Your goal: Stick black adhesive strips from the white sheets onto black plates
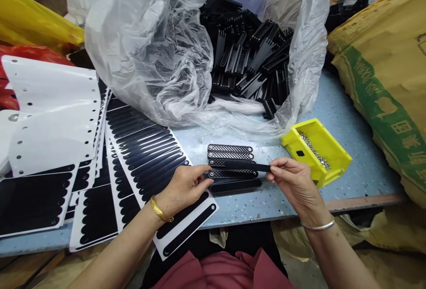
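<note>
Left hand (186, 187) pinches the end of a meshed bar (233, 174). Right hand (293, 181) pinches the tip of a black strip (248, 165) held just above that bar's row — likely light, limp, best gripped at its ends. Beyond — yellow tray (333, 147), plastic bag (149, 49).

Bright, even light. The crinkly clear plastic bag (149, 45) shines white with glare. Edges bend; corners look blurry.
</note>
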The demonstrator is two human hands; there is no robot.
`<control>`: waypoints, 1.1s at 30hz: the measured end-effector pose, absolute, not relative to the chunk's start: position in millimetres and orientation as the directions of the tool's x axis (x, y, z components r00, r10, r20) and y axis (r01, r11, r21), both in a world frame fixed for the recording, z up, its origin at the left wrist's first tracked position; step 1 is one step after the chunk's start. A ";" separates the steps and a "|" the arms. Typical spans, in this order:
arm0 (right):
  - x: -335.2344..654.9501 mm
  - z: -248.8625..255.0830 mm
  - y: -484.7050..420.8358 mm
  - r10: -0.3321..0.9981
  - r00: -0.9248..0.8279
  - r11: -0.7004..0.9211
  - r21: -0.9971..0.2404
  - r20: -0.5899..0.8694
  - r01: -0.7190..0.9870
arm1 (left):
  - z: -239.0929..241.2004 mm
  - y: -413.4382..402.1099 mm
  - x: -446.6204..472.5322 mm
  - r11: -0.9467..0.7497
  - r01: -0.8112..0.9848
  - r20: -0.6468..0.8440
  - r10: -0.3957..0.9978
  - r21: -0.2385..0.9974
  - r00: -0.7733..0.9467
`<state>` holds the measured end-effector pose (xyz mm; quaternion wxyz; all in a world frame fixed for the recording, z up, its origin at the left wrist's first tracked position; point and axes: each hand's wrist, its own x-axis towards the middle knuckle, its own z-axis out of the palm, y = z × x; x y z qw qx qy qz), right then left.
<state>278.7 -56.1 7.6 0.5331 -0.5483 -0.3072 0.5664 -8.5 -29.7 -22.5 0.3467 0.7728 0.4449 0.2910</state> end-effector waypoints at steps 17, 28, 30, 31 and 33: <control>262.6 6.9 -56.7 0.969 0.091 -0.228 -0.973 -0.229 -0.024 | -17.3 -33.2 -3.0 -0.073 0.327 -0.040 0.944 0.942 0.327; 258.3 1.0 -57.5 0.970 0.080 -0.234 -0.972 -0.231 0.034 | -15.2 -32.2 -2.3 -0.121 0.375 -0.010 0.944 0.919 0.329; 259.0 -0.1 -57.6 0.969 0.087 -0.236 -0.971 -0.231 0.051 | -15.2 -32.3 -2.7 -0.116 0.376 -0.017 0.943 0.919 0.332; 259.2 0.1 -57.7 0.969 0.093 -0.237 -0.969 -0.231 0.065 | -15.2 -32.4 -2.9 -0.114 0.376 -0.020 0.942 0.919 0.334; 258.9 1.7 -58.0 0.968 0.105 -0.239 -0.965 -0.229 0.104 | -15.3 -32.6 -3.3 -0.110 0.371 -0.024 0.941 0.922 0.338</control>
